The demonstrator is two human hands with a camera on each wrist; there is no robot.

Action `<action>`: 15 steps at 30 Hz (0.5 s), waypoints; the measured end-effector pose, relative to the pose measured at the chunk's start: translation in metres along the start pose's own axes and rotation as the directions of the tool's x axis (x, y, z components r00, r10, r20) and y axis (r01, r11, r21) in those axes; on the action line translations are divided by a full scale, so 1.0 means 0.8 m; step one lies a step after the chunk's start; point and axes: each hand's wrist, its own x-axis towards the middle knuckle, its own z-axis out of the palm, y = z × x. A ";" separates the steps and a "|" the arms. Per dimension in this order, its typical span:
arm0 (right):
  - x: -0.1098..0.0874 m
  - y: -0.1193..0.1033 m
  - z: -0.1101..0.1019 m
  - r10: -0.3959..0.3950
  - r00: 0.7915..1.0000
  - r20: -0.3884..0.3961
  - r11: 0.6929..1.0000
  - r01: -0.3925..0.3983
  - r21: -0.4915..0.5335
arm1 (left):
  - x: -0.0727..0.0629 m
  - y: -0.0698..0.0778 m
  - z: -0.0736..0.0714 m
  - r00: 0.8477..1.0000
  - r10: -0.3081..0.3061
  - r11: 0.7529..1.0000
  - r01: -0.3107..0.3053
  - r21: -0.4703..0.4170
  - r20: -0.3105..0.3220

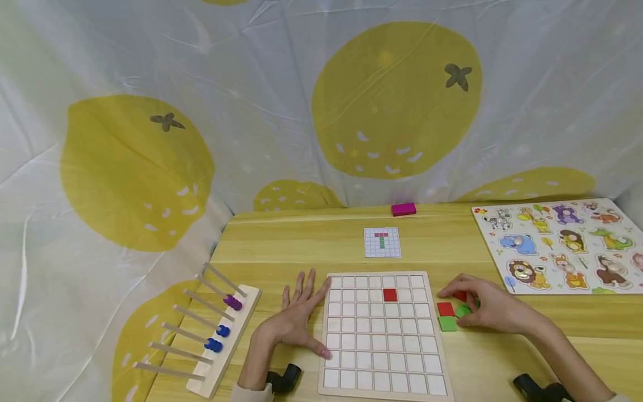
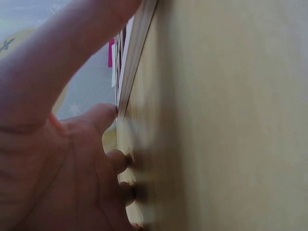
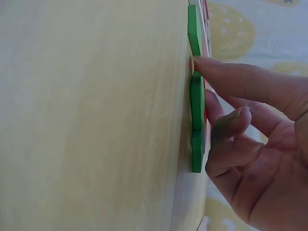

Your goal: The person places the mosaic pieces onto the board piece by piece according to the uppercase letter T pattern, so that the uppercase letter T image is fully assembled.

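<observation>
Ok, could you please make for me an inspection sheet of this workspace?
Surface: yellowish wood-grain table.
Job's things: square-celled wooden grid board holding one flat red square tile; loose red tiles and flat green tiles beside it; small white paper card with T pattern behind.
Clutter: wooden peg rack with blue beads and purple beads; magenta rectangular block; white animal puzzle board.
Left hand: fingers spread, touching the grid board's left edge.
Right hand: at the loose tiles; pinching unclear.
Cables: nothing seen.
Surroundings: white cloth printed with yellow fruit.
</observation>
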 end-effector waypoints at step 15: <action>0.002 0.000 0.004 -0.021 1.000 -0.017 0.999 0.020 -0.045 | 0.000 -0.001 0.000 1.000 -0.003 1.000 0.003 -0.009 0.001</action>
